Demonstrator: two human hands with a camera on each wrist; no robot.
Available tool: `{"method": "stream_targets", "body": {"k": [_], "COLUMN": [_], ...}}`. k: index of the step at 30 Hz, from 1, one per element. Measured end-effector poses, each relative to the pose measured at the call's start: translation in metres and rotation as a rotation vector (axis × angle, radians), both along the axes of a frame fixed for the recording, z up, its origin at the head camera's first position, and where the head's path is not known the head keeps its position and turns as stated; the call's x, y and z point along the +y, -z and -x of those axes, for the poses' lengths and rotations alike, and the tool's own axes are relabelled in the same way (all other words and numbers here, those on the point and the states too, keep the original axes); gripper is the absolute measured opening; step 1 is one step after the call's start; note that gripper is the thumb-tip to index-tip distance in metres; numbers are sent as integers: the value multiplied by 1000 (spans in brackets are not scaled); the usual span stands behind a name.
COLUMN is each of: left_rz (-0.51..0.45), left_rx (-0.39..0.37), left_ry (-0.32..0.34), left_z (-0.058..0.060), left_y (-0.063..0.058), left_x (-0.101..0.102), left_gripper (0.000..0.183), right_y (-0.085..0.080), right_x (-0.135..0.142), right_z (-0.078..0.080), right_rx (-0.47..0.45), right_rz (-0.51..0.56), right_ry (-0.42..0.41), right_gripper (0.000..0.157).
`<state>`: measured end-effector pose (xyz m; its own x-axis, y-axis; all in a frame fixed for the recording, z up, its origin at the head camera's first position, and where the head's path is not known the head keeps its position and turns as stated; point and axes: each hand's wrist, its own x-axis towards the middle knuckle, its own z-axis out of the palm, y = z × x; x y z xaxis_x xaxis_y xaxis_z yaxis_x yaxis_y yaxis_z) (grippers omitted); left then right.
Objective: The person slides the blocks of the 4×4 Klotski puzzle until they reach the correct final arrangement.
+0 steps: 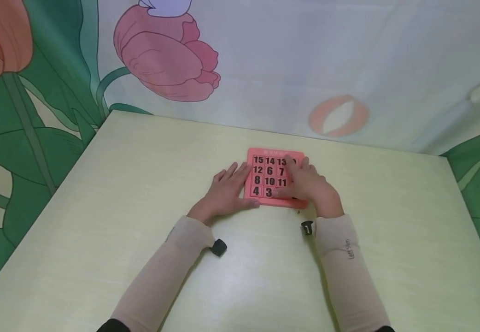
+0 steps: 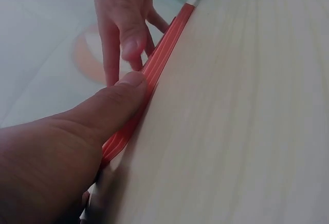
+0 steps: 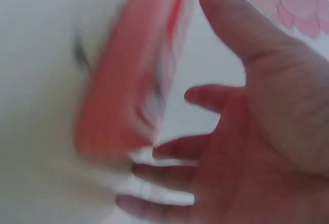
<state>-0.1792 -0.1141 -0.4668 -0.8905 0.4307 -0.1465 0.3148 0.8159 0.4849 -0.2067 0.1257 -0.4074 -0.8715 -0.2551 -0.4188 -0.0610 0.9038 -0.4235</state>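
Observation:
A pink number slide puzzle (image 1: 269, 176) with black numerals lies flat on the table. My left hand (image 1: 225, 192) rests at its near left corner, fingers straight beside the left edge. In the left wrist view the left thumb (image 2: 113, 103) presses on the puzzle's front edge (image 2: 164, 44). Over the right side of the puzzle, my right hand (image 1: 312, 185) has its fingers spread and covers several tiles. Its thumb reaches over the bottom row, beside the 3. In the right wrist view the puzzle (image 3: 115, 95) is blurred, and the right hand (image 3: 247, 126) has loosely extended fingers.
The pale wooden table (image 1: 265, 276) extends around the puzzle. A flower-printed curtain (image 1: 265, 60) hangs along its far edge. Black camera mounts (image 1: 218, 248) sit at both sleeve cuffs. A small dark speck (image 1: 298, 212) lies just in front of the puzzle.

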Motion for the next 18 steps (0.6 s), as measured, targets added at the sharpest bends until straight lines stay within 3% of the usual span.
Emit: {"method": "stream_targets", "body": {"k": [4, 8, 18], "left_rz": [-7, -5, -19], "left_rx": [3, 0, 3], "left_ry": [3, 1, -4], "left_z": [1, 1, 1], "left_y": [0, 0, 2], "left_x": [2, 2, 0], "left_gripper": [106, 106, 106], "right_y": [-3, -2, 2], "right_x": [30, 48, 24], "right_z": [5, 6, 4], "right_rx": [-42, -76, -42], "right_rz": [66, 26, -28], "right_ry": [-18, 9, 49], "right_gripper": [111, 111, 111]}}
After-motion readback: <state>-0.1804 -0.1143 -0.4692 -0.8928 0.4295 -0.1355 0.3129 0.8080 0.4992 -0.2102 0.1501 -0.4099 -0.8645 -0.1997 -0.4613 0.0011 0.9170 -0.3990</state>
